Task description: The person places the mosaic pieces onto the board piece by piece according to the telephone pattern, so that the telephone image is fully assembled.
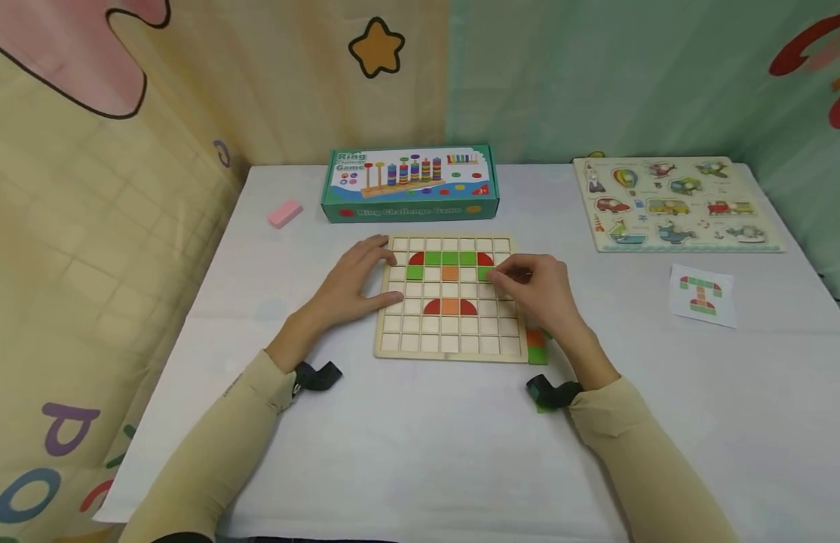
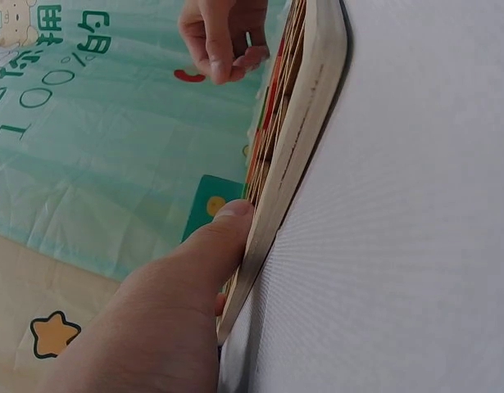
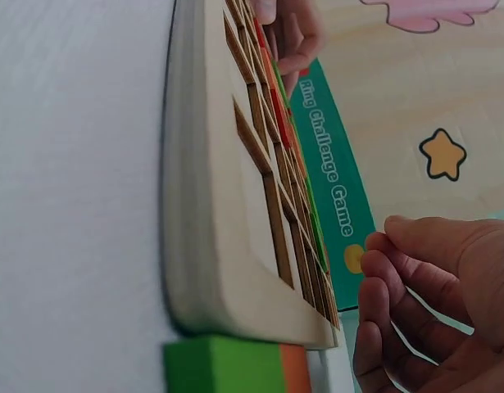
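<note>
A wooden grid board (image 1: pixel 449 357) lies mid-table. Its upper rows hold red quarter-round pieces at both ends of a green row (image 1: pixel 450 259), green squares below those ends and an orange square (image 1: pixel 450 273) between. Lower down, an orange square (image 1: pixel 450 306) sits between two red quarter-rounds. My left hand (image 1: pixel 352 285) rests spread at the board's left edge, its thumb (image 2: pixel 223 225) against the rim. At the right side, my right hand (image 1: pixel 538 290) has thumb and index fingertips by the right green square (image 1: pixel 485 274); in the right wrist view its fingers (image 3: pixel 383 262) are loosely bent, with no piece visible between them.
Green and orange blocks (image 1: pixel 537 354) stand against the board's lower right edge, partly under my right forearm. Behind are a Ring Challenge Game box (image 1: pixel 409 211) and a pink block (image 1: pixel 285 213). At right lie a picture puzzle board (image 1: pixel 678 219) and a pattern card (image 1: pixel 701 296).
</note>
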A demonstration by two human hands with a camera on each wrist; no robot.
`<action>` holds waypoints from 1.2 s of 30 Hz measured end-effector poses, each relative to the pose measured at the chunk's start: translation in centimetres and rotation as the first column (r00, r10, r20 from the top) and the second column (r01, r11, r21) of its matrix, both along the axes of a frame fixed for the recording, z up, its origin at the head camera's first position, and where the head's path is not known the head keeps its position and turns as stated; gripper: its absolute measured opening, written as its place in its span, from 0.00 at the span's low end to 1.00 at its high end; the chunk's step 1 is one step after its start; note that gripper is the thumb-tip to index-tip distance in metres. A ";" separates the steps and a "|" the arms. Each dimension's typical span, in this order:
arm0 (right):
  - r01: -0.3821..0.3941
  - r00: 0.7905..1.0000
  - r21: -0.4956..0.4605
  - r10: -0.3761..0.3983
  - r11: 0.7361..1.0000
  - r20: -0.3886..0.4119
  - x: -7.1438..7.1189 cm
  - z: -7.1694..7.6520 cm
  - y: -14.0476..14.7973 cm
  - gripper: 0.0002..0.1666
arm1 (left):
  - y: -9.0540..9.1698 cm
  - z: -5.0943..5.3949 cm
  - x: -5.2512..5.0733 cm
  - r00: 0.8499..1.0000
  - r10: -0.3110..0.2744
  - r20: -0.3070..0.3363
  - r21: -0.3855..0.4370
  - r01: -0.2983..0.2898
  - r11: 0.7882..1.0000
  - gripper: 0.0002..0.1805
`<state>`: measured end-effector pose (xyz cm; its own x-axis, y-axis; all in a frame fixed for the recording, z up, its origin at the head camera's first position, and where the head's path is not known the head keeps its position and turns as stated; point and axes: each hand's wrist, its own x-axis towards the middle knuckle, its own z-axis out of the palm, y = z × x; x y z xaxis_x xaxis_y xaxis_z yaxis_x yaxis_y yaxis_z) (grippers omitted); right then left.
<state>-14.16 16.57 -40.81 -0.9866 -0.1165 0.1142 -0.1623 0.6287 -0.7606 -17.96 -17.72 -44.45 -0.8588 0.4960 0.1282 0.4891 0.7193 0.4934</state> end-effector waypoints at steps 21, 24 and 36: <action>0.098 0.993 -0.029 -0.099 0.995 -0.060 0.2 0.3 0.2 0.14 | 0.1 -0.1 0.1 1.000 -0.013 -0.012 0.003 0.013 1.000 0.31; 0.101 0.993 -0.026 -0.102 0.995 -0.063 0.1 0.6 0.4 0.14 | 0.3 -0.2 -0.1 1.000 -0.017 -0.010 -0.003 0.017 1.000 0.32; 0.123 0.990 -0.059 -0.126 0.991 -0.062 -0.4 0.7 0.9 0.16 | -0.1 0.2 0.4 1.000 0.000 -0.007 -0.021 0.000 1.000 0.31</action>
<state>-14.51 17.42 -40.06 -0.9832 0.0147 0.1818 -0.1360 0.6048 -0.7847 -17.56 -17.86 -44.24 -0.8579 0.4986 0.1240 0.4925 0.7292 0.4751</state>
